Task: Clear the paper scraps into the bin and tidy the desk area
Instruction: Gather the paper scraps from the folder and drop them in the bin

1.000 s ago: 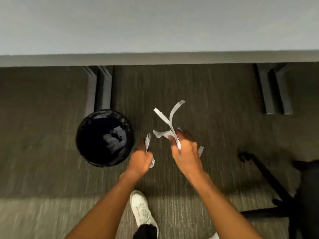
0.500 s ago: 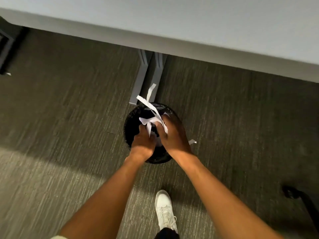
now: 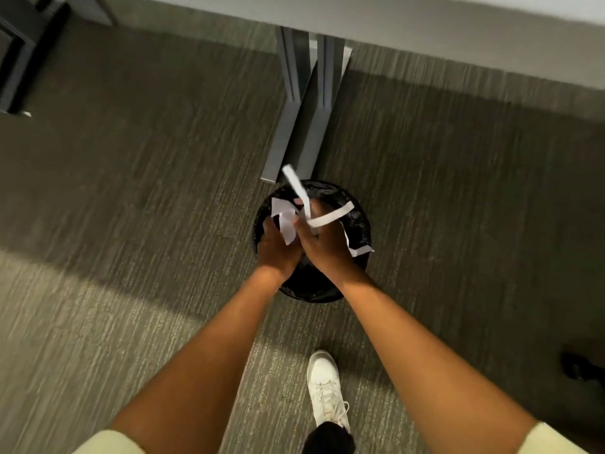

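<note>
A round black bin (image 3: 360, 224) lined with a dark bag stands on the carpet below the desk edge. Both my hands hover side by side right over its mouth. My left hand (image 3: 276, 249) grips a crumpled white scrap. My right hand (image 3: 322, 245) grips a bunch of white paper strips (image 3: 330, 217) that stick up and curl out to the right, with one end hanging at the bin's right rim. The inside of the bin is mostly hidden by my hands.
A grey desk leg (image 3: 304, 103) stands just behind the bin, under the pale desktop edge (image 3: 425, 31). My white shoe (image 3: 325, 388) is on the carpet near me. A dark chair base (image 3: 579, 368) shows at the right edge, dark furniture (image 3: 16, 57) at top left.
My hands carried the paper strips leftward from beside the bin to directly above its mouth. I have stepped closer, and the strips in my right hand have spread out.
</note>
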{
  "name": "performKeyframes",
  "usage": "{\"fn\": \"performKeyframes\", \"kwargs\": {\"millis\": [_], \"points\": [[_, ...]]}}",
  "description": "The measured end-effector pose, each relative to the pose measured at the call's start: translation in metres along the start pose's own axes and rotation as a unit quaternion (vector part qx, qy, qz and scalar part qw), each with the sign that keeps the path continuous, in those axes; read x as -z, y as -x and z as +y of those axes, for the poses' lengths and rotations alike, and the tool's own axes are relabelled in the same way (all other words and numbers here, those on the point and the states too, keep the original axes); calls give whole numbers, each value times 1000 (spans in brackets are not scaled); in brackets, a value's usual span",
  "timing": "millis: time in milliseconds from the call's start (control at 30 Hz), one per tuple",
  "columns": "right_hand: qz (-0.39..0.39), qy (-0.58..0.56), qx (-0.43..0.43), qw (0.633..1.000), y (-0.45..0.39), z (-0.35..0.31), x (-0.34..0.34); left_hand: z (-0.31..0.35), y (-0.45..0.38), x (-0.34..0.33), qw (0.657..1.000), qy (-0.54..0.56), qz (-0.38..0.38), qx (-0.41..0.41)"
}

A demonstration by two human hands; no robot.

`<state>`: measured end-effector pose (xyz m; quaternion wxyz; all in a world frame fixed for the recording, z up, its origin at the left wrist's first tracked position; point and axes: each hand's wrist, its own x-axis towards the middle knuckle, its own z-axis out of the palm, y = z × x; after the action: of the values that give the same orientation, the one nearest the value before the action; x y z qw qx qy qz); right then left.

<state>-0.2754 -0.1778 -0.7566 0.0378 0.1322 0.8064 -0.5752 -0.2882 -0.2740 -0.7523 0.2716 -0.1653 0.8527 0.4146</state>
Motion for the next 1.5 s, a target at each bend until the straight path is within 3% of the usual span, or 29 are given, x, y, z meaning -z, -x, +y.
{"fn": "performKeyframes", "kwargs": {"millis": [167, 433, 633, 800, 900, 1200, 1500], "points": [[-36, 15, -74, 996, 7, 15, 13, 2, 8, -11, 998, -52, -5, -24], [63, -49, -122, 989, 42, 32, 74, 20, 40, -43, 989, -135, -13, -54], [160, -15, -174, 972, 121, 69, 155, 40, 96, -89, 977, -176, -55, -107], [236, -8, -260, 936, 210, 95, 239, 49, 163, -156, 957, -234, -131, -111], [273, 26, -254, 928, 272, 99, 298, 56, 221, -204, 944, -240, -180, -139], [403, 19, -346, 847, 479, 148, 436, 75, 394, -353, 861, -280, -322, -276], [485, -5, -470, 737, 668, 233, 493, 38, 515, -493, 743, -386, -421, -350]]}}
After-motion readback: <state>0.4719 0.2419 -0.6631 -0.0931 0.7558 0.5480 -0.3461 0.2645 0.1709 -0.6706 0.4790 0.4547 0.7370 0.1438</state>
